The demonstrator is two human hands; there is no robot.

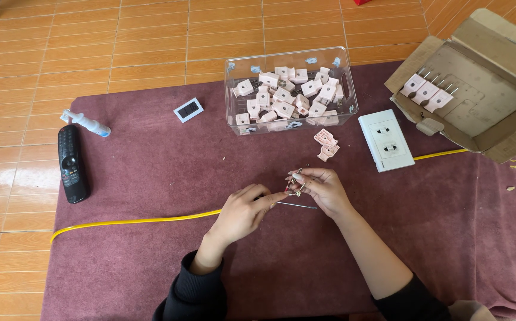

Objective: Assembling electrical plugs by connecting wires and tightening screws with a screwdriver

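Both hands mid-worktop [151, 154]. Right hand [324, 191] fingers pinched shut on small plug part [296, 183]. Left hand [243, 213] fingers closed round thin screwdriver [296, 205], tip at part. Clear bin [290, 89] of plugs behind.

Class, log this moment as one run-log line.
left hand: screwdriver | right hand: plug part | nearby: clear bin, wall socket

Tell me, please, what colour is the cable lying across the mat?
Yellow cable, clearest in the head view.
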